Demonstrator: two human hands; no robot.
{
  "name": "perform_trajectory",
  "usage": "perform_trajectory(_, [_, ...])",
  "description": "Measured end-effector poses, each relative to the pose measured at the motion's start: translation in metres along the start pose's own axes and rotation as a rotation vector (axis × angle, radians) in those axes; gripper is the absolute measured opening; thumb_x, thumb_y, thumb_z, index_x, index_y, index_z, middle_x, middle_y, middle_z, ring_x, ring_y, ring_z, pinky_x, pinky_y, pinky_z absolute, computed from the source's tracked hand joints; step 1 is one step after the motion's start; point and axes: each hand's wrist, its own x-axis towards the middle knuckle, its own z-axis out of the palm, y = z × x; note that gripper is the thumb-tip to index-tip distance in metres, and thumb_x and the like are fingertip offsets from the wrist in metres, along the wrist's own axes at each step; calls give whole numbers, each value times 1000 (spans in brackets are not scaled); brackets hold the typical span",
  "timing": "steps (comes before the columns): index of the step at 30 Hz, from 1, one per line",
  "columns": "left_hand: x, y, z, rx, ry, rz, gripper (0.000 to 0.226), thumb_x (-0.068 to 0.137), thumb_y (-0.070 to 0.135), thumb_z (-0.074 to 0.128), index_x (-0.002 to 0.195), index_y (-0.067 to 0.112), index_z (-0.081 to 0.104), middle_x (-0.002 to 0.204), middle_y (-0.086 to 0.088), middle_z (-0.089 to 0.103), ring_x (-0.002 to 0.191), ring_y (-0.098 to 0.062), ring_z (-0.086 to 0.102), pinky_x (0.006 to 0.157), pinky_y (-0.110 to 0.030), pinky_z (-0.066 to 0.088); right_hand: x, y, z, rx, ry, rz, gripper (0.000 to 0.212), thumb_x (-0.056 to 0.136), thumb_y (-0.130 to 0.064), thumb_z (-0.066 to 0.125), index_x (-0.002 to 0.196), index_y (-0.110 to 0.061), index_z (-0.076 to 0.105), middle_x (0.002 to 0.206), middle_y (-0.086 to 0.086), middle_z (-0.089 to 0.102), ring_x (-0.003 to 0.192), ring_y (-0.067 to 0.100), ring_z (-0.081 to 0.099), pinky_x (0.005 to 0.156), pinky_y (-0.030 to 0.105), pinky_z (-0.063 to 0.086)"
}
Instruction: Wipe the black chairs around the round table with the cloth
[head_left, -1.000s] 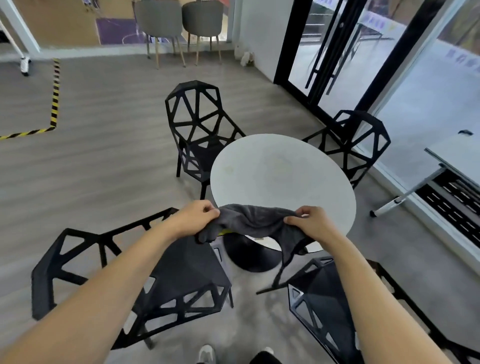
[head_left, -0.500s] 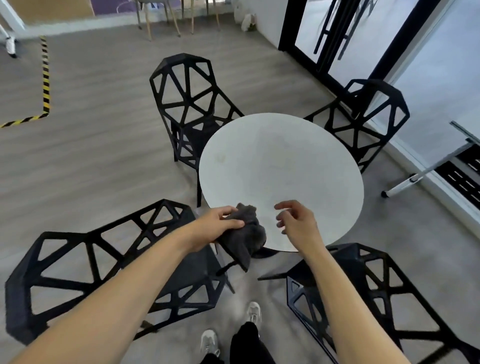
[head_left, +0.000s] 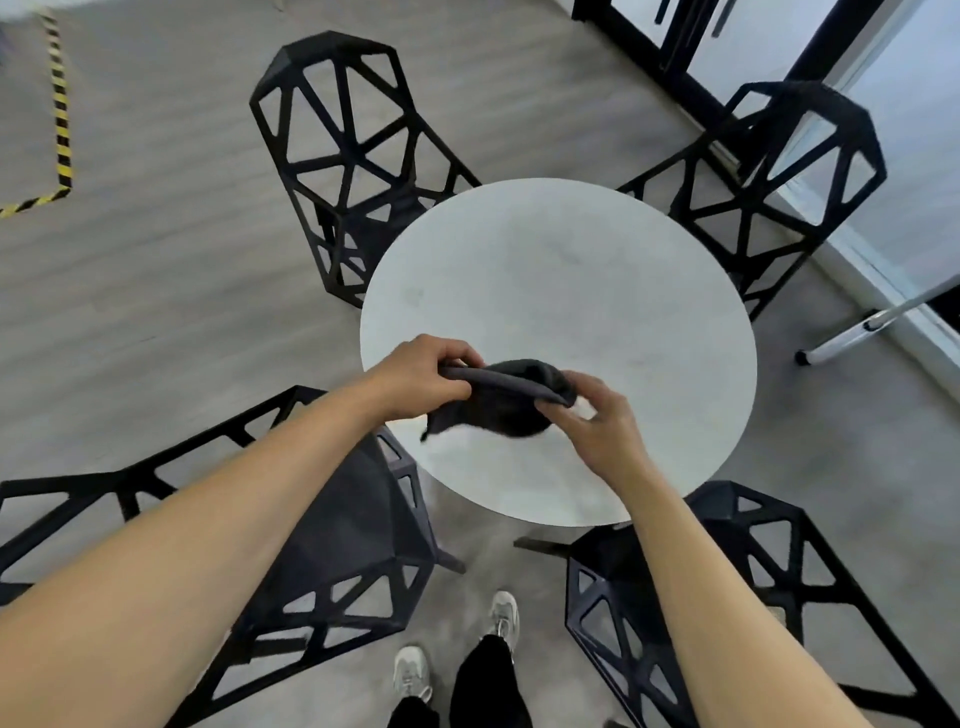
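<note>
From the head camera, you look down on the round table (head_left: 558, 291) with four black chairs set around it. Your left hand (head_left: 418, 376) grips one end of the dark cloth (head_left: 506, 402), fingers curled over the fold, and your right hand (head_left: 597, 421) pinches the other end between thumb and fingers. The cloth is bunched between them, held over the near part of the tabletop; whether it hangs just above or brushes the surface I cannot tell. Its long axis runs left to right across your body, sloping slightly down toward the right hand, with a loose corner dangling below near the left.

What matters for the next move is where the chairs lie from that cloth. The near-left chair (head_left: 332, 545) sits just below and to the left of your left hand, its seat tucked against the near-left edge of the table. The near-right chair (head_left: 675, 597) lies below your right forearm at the near-right edge. The far-left chair (head_left: 343, 156) and far-right chair (head_left: 789, 171) stand beyond the table's far edge, well apart from your hands.

By my judgement, the near-left chair is the closest surface and the left hand the nearer one to it, so you would bring the cloth down and to the left. No chair is touched by the cloth yet, so wiping looks not yet begun here.
</note>
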Motion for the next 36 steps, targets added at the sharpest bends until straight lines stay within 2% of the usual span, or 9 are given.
perform_trajectory(3, [19, -13, 18, 167, 41, 80, 33, 85, 13, 65, 110, 34, 71, 99, 11, 67, 92, -11, 61, 80, -24, 48, -5, 22, 4, -245, 145, -105, 37, 90, -25, 75, 125, -32, 68, 124, -22, 61, 116, 0, 52, 97, 18, 41])
perform_trajectory(6, [32, -45, 48, 285, -5, 110, 35, 90, 15, 61, 118, 33, 69, 110, 5, 61, 104, -14, 55, 94, -31, 44, -18, 58, 18, -329, 83, -36, 34, 94, -27, 69, 128, -27, 65, 118, -20, 60, 116, 8, 52, 98, 25, 42])
perform_trajectory(11, [45, -85, 80, 150, -88, -80, 22, 99, 27, 55, 119, 35, 59, 106, 7, 65, 92, -14, 65, 73, -22, 48, -22, 94, 31, -157, 23, 238, 16, 100, -34, 57, 116, -34, 61, 104, -14, 67, 100, 12, 63, 77, 25, 49])
perform_trajectory(15, [72, -90, 85, 168, 83, -86, 25, 97, 37, 61, 120, 31, 55, 114, 4, 63, 101, -17, 59, 85, -32, 50, -3, 89, 31, -167, 127, 281, 20, 103, -37, 51, 121, -30, 55, 102, -11, 63, 94, 12, 62, 65, 18, 45])
perform_trajectory(19, [86, -88, 101, 343, 258, -68, 37, 97, 37, 60, 130, 21, 51, 128, -5, 52, 110, -26, 56, 90, -39, 49, 9, 97, 39, -520, 221, 201, 37, 102, -38, 49, 138, -30, 41, 123, 2, 57, 109, 26, 57, 89, 40, 49])
perform_trajectory(22, [70, -94, 126, 641, 452, 176, 36, 96, 27, 61, 130, 19, 58, 130, -10, 54, 104, -34, 57, 85, -44, 52, 2, 106, 50, -744, 329, -120, 43, 99, -27, 57, 141, -22, 50, 138, 5, 51, 121, 26, 49, 103, 42, 40])
perform_trajectory(24, [57, -106, 143, 743, 367, 263, 42, 92, 24, 65, 134, 21, 60, 135, -12, 56, 114, -37, 58, 90, -47, 51, -5, 119, 53, -833, 263, -259, 41, 100, -26, 57, 140, -19, 55, 143, 6, 53, 128, 26, 49, 109, 41, 37])
perform_trajectory(31, [34, -123, 161, 774, 190, 132, 65, 89, 19, 72, 148, 28, 47, 153, -12, 44, 138, -38, 44, 101, -47, 48, -14, 139, 51, -927, 57, -168, 48, 104, -37, 49, 150, -23, 45, 153, 5, 46, 143, 24, 39, 119, 45, 29])
perform_trajectory(36, [29, -92, 140, 757, 195, 168, 44, 101, 30, 51, 146, 26, 49, 161, -5, 32, 147, -31, 30, 115, -44, 30, -17, 100, 41, -841, 146, -198, 50, 103, -37, 48, 150, -22, 42, 155, 4, 42, 140, 25, 40, 117, 43, 30])
